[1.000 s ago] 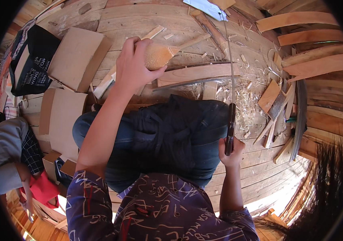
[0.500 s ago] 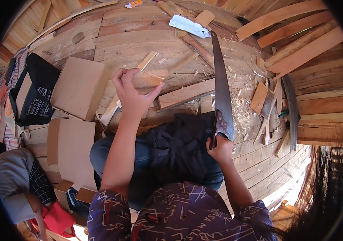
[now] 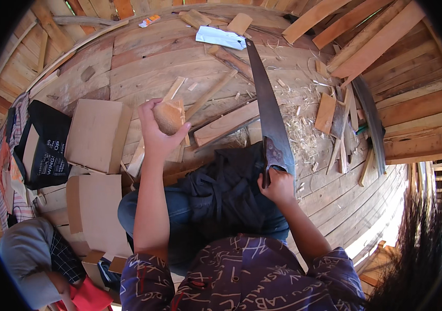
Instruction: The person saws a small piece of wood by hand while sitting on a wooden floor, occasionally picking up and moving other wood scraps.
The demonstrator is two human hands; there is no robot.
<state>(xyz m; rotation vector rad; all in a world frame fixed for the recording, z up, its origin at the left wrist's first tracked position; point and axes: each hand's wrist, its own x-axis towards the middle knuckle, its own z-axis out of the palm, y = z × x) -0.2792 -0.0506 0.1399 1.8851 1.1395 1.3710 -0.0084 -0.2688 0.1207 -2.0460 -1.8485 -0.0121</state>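
Observation:
My left hand [image 3: 158, 127] is closed round a small wooden block [image 3: 169, 115], thumb on one side and fingers on the other. A rough, darker face of the block is turned up toward me. On the right, my right hand [image 3: 277, 185] grips the handle of a handsaw [image 3: 269, 98]. Its long, dark blade points away from me, with the tip close to a pale blue-white sheet [image 3: 220, 37]. Blade and block are apart. Below and between my hands, a dark cloth [image 3: 221, 189] lies over my lap.
A thick board [image 3: 226, 124] and several wood strips lie on the plank floor ahead. Wood shavings [image 3: 304, 127] are scattered right of the saw. Cardboard boxes [image 3: 96, 135] and a black bag [image 3: 45, 147] stand at left. Another person's leg [image 3: 26, 259] is at lower left.
My left hand has turned, so the block's rough face now shows. The view has shifted somewhat; the saw stays in my right hand, still pointing away.

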